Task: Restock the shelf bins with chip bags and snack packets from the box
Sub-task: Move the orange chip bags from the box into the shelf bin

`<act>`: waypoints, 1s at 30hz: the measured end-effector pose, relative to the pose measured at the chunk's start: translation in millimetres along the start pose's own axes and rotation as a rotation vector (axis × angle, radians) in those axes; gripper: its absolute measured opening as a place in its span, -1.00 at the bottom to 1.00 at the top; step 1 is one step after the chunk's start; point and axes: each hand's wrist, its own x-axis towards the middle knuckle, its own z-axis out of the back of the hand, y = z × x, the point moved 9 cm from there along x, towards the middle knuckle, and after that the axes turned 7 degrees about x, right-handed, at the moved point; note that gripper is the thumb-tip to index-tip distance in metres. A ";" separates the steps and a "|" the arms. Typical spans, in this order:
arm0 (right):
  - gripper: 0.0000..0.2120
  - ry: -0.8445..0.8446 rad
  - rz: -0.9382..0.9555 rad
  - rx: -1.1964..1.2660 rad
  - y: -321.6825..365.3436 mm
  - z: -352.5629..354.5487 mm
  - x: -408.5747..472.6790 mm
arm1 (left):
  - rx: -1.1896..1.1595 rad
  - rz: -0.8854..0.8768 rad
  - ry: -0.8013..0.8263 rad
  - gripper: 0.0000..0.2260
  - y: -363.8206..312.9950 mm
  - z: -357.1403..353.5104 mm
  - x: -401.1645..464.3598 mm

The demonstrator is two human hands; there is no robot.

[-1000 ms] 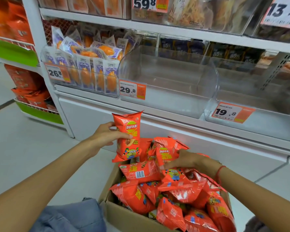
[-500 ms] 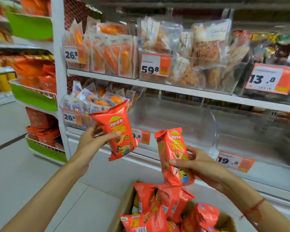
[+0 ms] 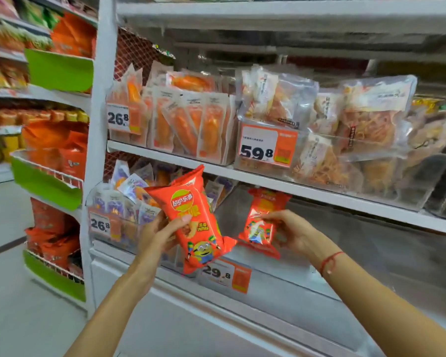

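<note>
My left hand (image 3: 158, 234) grips a red chip bag (image 3: 193, 222) with a yellow cartoon figure, tilted, in front of the clear bin's left end. My right hand (image 3: 291, 231) holds a second red chip bag (image 3: 262, 224) upright inside the clear shelf bin (image 3: 350, 243), just over its front wall. That bin carries a 29.8 price tag (image 3: 225, 275) and holds nothing else that I can see. The box is out of view below.
Left of the clear bin, a bin tagged 26.8 (image 3: 113, 215) is full of purple and orange packets. The shelf above (image 3: 281, 181) carries orange snack packs and clear bags tagged 59.8. A side rack with green trays (image 3: 47, 184) stands at the left.
Both hands have risen from the box with one chip bag each. The right hand's bag has gone forward into the clear bin. The view has tilted up, and the box has dropped out of sight.
</note>
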 end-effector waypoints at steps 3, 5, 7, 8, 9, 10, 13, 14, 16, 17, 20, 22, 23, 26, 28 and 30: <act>-0.86 -0.079 0.119 -0.077 1.1 -1.7 38.5 | -0.038 0.007 0.039 -0.47 18.8 -0.1 5.9; -0.84 -0.081 0.172 -0.148 -1.9 -9.6 59.1 | -0.015 0.023 0.045 -0.47 29.9 4.6 12.7; -0.69 -0.086 0.229 -0.231 -1.9 -15.3 79.9 | 0.011 0.016 0.053 -0.48 35.4 9.3 17.0; -0.66 -0.107 0.263 -0.281 0.3 -16.3 87.5 | 0.020 0.014 0.058 -0.51 37.4 10.8 18.5; -0.64 -0.133 0.288 -0.329 1.8 -15.0 95.6 | 0.022 0.011 0.064 -0.56 38.1 11.5 19.8; -0.63 -0.148 0.304 -0.366 1.3 -13.4 102.1 | 0.025 0.004 0.072 -0.60 38.4 11.6 20.8; -0.53 -0.202 0.339 -0.432 -5.5 -5.4 114.2 | 0.049 0.000 0.087 -0.66 38.9 10.5 22.0; -0.46 -0.238 0.341 -0.464 -8.0 -2.7 113.5 | 0.057 0.003 0.092 -0.68 40.2 10.4 22.0; -0.33 -0.320 0.338 -0.581 -12.0 5.8 116.0 | 0.046 0.010 0.094 -0.68 43.0 11.0 22.5; -0.29 -0.343 0.328 -0.642 -12.7 8.0 117.7 | 0.037 0.014 0.095 -0.67 44.1 11.2 22.8; -0.33 -0.335 0.314 -0.602 -14.6 5.7 116.2 | 0.034 0.010 0.103 -0.64 43.4 9.8 22.9; -0.42 -0.314 0.272 -0.480 -19.0 6.1 117.8 | 0.039 0.008 0.097 -0.67 42.2 9.0 23.1; -0.45 -0.293 0.249 -0.425 -21.3 6.3 119.1 | 0.042 0.009 0.093 -0.70 42.3 8.3 23.2; -0.46 -0.268 0.218 -0.406 -24.0 11.2 122.8 | 0.056 0.016 0.102 -0.71 43.0 3.6 23.2; -0.42 -0.273 0.208 -0.473 -23.9 11.9 122.0 | 0.066 0.021 0.119 -0.69 43.4 -0.9 22.9; -0.38 -0.267 0.189 -0.530 -25.0 10.4 118.5 | 0.072 0.022 0.120 -0.69 43.1 -2.9 23.2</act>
